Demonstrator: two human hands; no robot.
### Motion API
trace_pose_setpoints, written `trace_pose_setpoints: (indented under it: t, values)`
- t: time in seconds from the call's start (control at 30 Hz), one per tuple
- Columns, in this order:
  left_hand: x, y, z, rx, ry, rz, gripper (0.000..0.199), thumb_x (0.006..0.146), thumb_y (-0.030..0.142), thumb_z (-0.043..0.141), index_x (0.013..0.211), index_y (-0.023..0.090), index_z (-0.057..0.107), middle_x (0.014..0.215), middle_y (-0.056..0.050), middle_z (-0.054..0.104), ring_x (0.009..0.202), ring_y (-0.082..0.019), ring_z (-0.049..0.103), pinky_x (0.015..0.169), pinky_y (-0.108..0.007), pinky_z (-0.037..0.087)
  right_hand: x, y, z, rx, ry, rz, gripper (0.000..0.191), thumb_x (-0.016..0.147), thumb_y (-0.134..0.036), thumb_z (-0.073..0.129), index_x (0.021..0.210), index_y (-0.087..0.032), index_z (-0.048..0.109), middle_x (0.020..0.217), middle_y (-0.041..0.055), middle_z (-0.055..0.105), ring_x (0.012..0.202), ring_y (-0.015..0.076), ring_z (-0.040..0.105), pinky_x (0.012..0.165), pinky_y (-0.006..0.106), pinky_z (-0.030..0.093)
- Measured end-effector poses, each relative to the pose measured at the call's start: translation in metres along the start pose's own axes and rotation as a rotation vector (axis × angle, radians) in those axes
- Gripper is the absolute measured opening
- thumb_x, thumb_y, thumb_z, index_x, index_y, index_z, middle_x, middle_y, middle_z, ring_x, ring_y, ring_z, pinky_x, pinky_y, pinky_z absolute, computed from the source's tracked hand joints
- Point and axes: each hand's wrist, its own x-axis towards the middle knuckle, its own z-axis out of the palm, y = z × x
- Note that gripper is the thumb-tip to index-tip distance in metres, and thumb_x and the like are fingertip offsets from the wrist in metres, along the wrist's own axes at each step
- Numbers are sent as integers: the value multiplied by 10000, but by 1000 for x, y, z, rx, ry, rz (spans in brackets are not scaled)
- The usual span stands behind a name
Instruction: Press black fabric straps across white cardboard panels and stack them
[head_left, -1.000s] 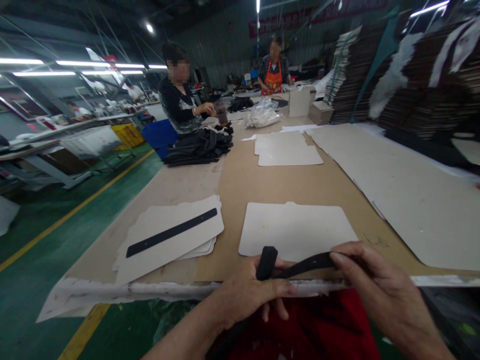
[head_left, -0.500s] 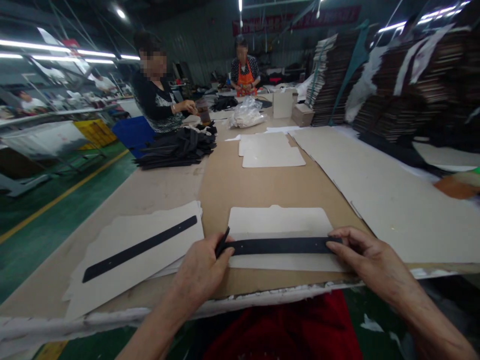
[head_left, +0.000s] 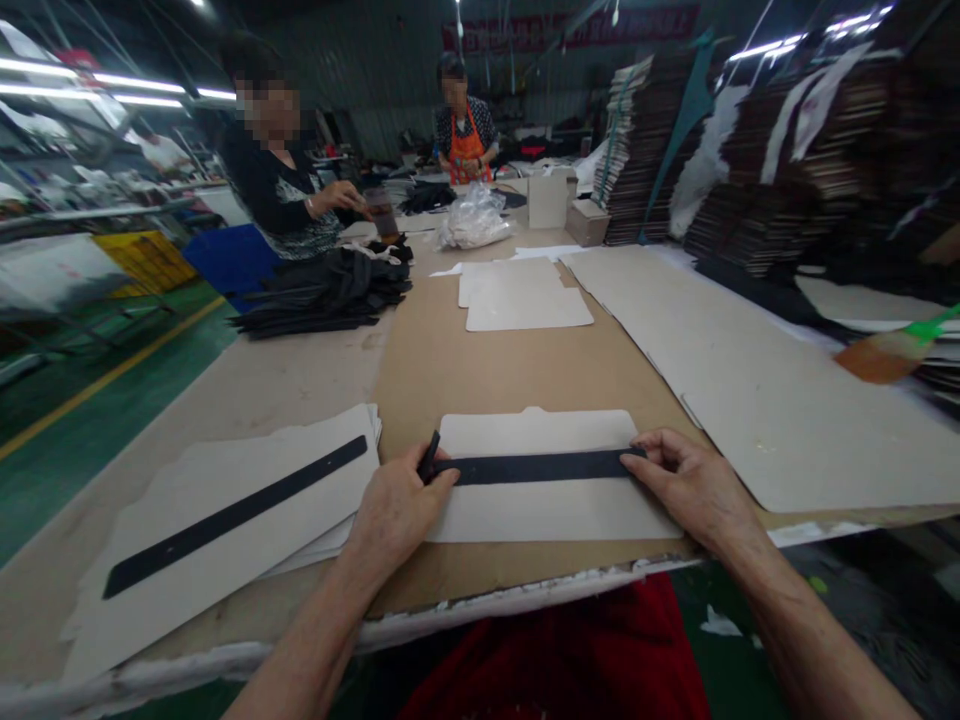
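Observation:
A long black strip (head_left: 536, 467) stretches between my two hands, lying over or just above a pale card sheet (head_left: 555, 515). My left hand (head_left: 401, 500) pinches its left end, and a short black piece also sticks up from between those fingers; whether it is a separate strip I cannot tell. At the right end, my right hand (head_left: 675, 480) grips the strip between thumb and fingers. To the left, a second black strip (head_left: 240, 515) with small holes rests slantwise on a stack of pale card sheets (head_left: 300, 540).
Further back lie pale cards (head_left: 529, 310), a clear plastic bag (head_left: 476, 218) and a black pile (head_left: 322, 292). A large pale board (head_left: 750, 400) covers the right side, near a brush (head_left: 885, 355). Tall stacks (head_left: 765, 220) stand behind. Two people work across the table.
Both hands have moved the black strip away from me, higher across the pale card sheet. The view has turned slightly to the right.

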Motion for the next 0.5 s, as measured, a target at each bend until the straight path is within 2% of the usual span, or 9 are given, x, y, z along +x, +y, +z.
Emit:
trace_pose_setpoints:
  t: [0.23,0.5]
  values:
    - [2,-6,7,39,27,9,294,857,361,538,1057,191,670,960,-84,742,912,-263,681,792,-327,476,1,-1,2,-26,38,-23,334,724,-521,606,844,-215,664,602,-26,585,562,157,532,564,297,378]
    - [0,-5,7,20,8,4,331,853,391,509,1066,188,659,1005,-101,732,942,-290,673,808,-361,478,0,-4,3,-76,50,-12,314,725,-500,589,847,-223,669,608,-24,587,565,161,553,565,294,379]
